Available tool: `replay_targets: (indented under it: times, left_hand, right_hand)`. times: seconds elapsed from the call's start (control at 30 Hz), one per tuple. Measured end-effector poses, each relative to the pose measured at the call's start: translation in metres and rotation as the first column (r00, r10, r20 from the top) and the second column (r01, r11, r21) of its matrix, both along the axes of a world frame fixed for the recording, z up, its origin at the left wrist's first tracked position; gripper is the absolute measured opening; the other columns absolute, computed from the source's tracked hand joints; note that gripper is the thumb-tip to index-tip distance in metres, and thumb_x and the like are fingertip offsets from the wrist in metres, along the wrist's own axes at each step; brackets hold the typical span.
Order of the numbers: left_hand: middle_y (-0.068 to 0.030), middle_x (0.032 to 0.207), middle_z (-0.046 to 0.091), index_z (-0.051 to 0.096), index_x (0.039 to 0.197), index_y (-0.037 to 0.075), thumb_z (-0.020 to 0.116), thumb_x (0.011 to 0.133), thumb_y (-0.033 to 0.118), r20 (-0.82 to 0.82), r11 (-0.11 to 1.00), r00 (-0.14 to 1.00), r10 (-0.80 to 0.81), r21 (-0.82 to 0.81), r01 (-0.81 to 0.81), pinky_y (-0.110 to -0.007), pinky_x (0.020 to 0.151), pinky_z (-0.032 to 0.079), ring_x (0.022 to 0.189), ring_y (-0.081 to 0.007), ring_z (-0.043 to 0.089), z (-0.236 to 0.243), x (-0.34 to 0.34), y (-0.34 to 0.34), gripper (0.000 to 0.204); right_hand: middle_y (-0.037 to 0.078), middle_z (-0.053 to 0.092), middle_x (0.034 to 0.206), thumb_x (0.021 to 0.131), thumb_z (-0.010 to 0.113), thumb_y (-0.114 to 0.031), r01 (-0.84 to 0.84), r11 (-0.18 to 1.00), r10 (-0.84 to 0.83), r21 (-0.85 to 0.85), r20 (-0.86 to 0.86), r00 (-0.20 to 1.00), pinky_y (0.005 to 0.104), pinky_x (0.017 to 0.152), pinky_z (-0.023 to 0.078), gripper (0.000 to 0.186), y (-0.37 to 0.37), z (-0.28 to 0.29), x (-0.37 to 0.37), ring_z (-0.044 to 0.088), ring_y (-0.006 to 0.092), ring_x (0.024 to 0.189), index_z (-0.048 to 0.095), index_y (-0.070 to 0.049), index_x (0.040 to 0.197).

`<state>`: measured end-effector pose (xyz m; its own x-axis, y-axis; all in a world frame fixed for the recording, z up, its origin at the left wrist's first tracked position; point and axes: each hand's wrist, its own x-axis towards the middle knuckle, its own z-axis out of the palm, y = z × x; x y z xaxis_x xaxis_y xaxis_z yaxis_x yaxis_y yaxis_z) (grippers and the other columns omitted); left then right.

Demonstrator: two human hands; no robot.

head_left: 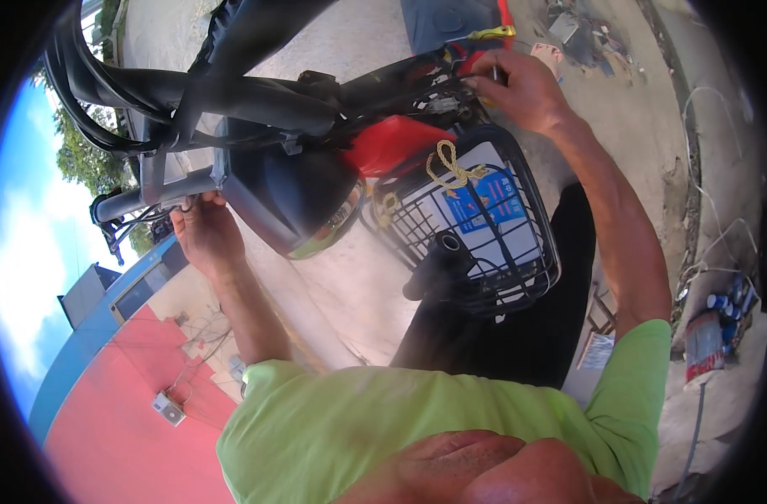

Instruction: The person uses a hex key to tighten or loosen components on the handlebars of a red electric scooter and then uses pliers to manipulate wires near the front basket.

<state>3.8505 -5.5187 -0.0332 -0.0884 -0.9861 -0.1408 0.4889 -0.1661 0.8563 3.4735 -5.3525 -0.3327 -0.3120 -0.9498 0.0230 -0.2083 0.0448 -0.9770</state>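
Note:
My left hand (209,239) reaches up to the underside of a grey metal tube (178,186) on an electric scooter or motorbike front. Its fingertips are pinched against a small part there, too small to name. My right hand (522,88) is closed beside the wiring (442,102) in the opened front of the vehicle. A small shiny piece shows between its fingers, partly hidden. Between my hands lie the dark headlight housing (283,189), a red panel (396,143) and a black wire basket (543,227), tied with yellow rope (452,168).
Black cables (81,92) loop from the handlebar at the upper left. A yellow-handled tool (491,34) rests beyond my right hand. The basket holds a white and blue package (484,202). A dirty paintbrush-like item (704,344) and scraps (585,38) lie on the ground to the right.

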Motion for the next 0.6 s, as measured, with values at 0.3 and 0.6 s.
replay_targets:
  times: [0.3, 0.6]
  left_hand:
    - [-0.0111, 0.108, 0.069, 0.063, 0.112, 0.006, 0.058, 0.104, 0.015, 0.819, 0.891, 0.561, 0.119, -0.338, 0.304, -0.043, 0.083, 0.049, 0.091, -0.0274, 0.065, 0.054, -0.002, 0.019, 0.014]
    - [-0.0121, 0.107, 0.071, 0.068, 0.11, 0.005, 0.058, 0.104, 0.015, 0.619, 0.864, 0.762, -0.19, -0.263, 0.429, -0.043, 0.088, 0.051, 0.096, -0.0295, 0.067, 0.033, -0.007, 0.008, 0.015]
  right_hand:
    - [0.004, 0.063, 0.075, 0.09, 0.076, -0.027, -0.079, 0.994, 0.073, 0.074, 0.082, 0.994, 0.0313, 0.062, 0.047, 0.025, -0.006, 0.0, 0.0, 0.058, 0.0141, 0.066, 0.071, -0.007, 0.103]
    - [0.002, 0.063, 0.077, 0.09, 0.077, -0.026, -0.024, 0.998, 0.012, 0.066, 0.178, 0.984, 0.0299, 0.065, 0.048, 0.024, 0.0, 0.003, 0.005, 0.057, 0.012, 0.067, 0.071, -0.007, 0.103]
